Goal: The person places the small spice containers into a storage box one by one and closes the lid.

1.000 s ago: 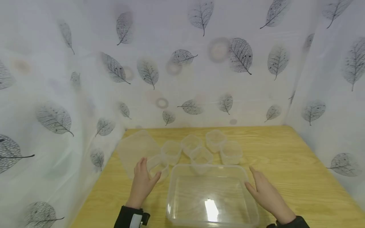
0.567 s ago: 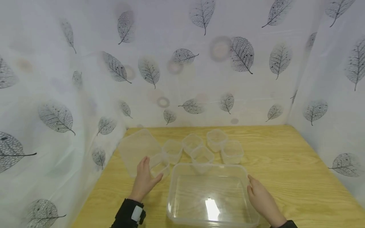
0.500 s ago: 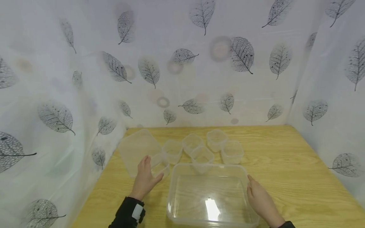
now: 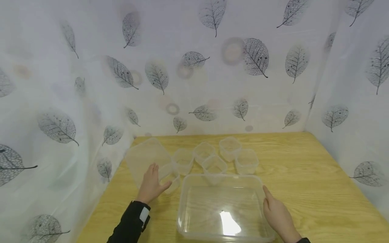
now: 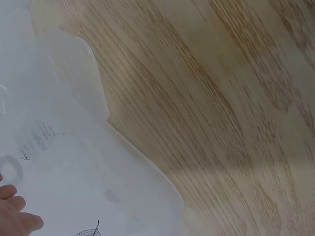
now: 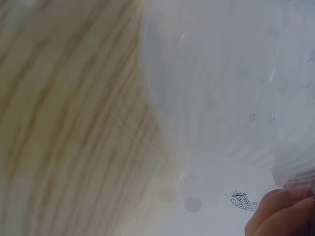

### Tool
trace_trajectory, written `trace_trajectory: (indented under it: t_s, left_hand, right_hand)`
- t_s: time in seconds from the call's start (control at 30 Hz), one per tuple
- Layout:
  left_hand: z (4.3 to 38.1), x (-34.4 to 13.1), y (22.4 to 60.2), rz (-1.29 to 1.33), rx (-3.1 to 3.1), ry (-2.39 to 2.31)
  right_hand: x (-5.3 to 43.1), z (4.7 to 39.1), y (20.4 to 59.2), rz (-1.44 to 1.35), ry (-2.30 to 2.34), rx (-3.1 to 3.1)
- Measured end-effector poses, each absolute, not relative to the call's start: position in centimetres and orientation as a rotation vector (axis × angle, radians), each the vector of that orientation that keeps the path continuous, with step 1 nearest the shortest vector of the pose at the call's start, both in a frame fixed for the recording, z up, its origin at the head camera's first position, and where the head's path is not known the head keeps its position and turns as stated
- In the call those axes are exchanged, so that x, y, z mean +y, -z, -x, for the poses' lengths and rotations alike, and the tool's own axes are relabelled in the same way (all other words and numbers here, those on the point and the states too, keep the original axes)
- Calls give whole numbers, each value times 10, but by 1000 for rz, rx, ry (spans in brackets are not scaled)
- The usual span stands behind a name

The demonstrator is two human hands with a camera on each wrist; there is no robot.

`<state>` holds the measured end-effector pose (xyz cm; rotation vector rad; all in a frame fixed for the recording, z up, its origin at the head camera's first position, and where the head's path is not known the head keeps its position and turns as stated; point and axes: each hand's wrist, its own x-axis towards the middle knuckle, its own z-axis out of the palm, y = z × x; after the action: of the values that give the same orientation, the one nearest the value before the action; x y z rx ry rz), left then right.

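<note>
In the head view a large clear plastic container (image 4: 220, 234) stands in front of me, its bottom lit by a bright reflection. My right hand (image 4: 277, 212) lies against its right side, index finger straight along the wall, thumb close beside it. In the right wrist view, fingers (image 6: 283, 211) show beside clear plastic. My left hand (image 4: 152, 185) is left of the container, thumb spread from the fingers, beside a small clear tub (image 4: 174, 184) that it partly hides. Whether it touches the tub I cannot tell. Fingertips (image 5: 17, 209) show at the left wrist view's lower corner.
Behind the large container stand several more small clear tubs (image 4: 247, 162). A flat translucent lid (image 4: 146, 152) lies at the back left, reaching under the left tub. The wooden table (image 4: 319, 189) is bounded by a leaf-printed curtain (image 4: 218, 87) at the back and both sides.
My right hand has moved left and down against the large container's right side. The left hand has shifted slightly, its forearm reaching further into view. The containers stay in place.
</note>
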<state>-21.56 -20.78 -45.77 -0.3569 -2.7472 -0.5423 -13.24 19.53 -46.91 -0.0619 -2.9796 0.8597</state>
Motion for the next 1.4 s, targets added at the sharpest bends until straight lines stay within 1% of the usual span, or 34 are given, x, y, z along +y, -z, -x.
trace_trajectory:
  t_s: [0.53, 1.17, 1.4]
  left_hand:
    - [217, -201, 466, 339, -2896, 584]
    - [231, -194, 472, 317, -2871, 384]
    - [228, -194, 469, 270, -2897, 474]
  right_hand:
    - [193, 131, 471, 46, -795, -2965]
    - [194, 135, 469, 109, -831, -2980]
    - [193, 135, 469, 106, -844, -2966]
